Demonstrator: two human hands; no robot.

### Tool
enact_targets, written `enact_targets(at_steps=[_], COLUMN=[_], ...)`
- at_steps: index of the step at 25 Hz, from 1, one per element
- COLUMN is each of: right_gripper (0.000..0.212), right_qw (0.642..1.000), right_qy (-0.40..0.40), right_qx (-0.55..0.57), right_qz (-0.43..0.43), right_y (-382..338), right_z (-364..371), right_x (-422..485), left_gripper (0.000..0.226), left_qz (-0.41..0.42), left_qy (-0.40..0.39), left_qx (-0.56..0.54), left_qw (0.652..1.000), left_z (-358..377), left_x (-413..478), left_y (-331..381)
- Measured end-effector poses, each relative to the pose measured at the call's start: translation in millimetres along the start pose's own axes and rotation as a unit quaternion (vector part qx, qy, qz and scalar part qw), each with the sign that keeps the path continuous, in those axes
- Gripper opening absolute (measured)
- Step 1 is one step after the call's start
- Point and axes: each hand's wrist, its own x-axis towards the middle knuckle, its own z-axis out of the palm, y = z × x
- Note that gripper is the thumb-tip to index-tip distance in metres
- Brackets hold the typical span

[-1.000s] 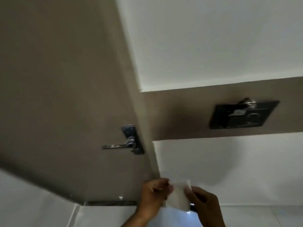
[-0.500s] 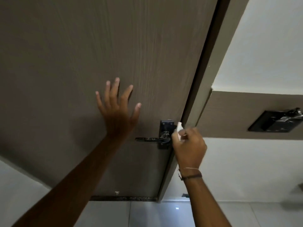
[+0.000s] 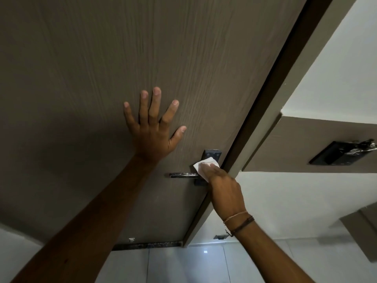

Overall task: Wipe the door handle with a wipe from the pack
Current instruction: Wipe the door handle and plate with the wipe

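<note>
A chrome lever door handle [image 3: 183, 175] on a dark backplate [image 3: 212, 155] sits near the right edge of a brown wood-grain door [image 3: 102, 68]. My right hand [image 3: 222, 187] presses a white wipe [image 3: 204, 167] against the handle's hub and the plate, covering the pivot; the lever sticks out to the left. My left hand [image 3: 152, 128] lies flat on the door with fingers spread, up and left of the handle, holding nothing. The wipe pack is not in view.
The door frame [image 3: 265, 111] runs diagonally to the right of the handle. On a brown wall band beyond it hangs a dark panel with a metal fitting [image 3: 342, 153]. Glossy white floor tiles [image 3: 204, 264] lie below the door's bottom edge.
One second ago both hands held the wipe low, far from the door. Since then my left hand went flat on the door, and my right hand brought the wipe onto the handle.
</note>
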Motion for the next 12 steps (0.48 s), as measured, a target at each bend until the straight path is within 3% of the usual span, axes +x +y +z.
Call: enact_targets(at_steps=[2,5,7,12], right_gripper=[0.049,0.059,0.054,0.055], right_qw=[0.995,0.970,0.955,0.926], right_qy=[-0.015,-0.105,-0.140,-0.141], right_qx=[-0.082,-0.195,-0.221,-0.240], right_qz=[-0.046,-0.098,-0.141,-0.255], right_y=[6.7,15.6,22.7,31.2], right_z=[-8.4,-14.5,-13.7,-22.8], right_x=[9.0,20.2,22.8,29.9], left_gripper=[0.077,0.079,0.080,0.085], left_qz=[0.004,0.004,0.000,-0.005], left_qy=[0.008,0.015,0.016,0.014], left_qx=[-0.001,0.004,0.007,0.007], left_qw=[1.000,1.000,1.000,1.000], left_z=[2.8,6.1,6.5,7.6], left_x=[-1.0,-1.6,-2.2,-2.0], left_y=[-0.5,-1.0,-1.0,-1.0])
